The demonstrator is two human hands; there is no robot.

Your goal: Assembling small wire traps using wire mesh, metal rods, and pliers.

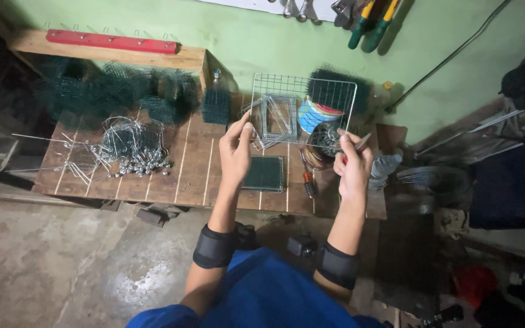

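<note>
A wooden workbench (195, 164) fills the centre of the frame, its right end lost in shadow. Dark green mesh (110, 91) heaps along its upper left, pieces too tangled to count. A pile of bent wire pieces (126, 146) lies left of centre, likewise uncountable. One wire-grid basket (302, 106) stands tilted at upper centre; the left hand (236, 152) pinches its lower left edge, fingers narrowed. The right hand (353, 164) is closed around pliers (360, 144), mostly hidden. One green mesh panel (264, 174) lies flat below the basket.
</note>
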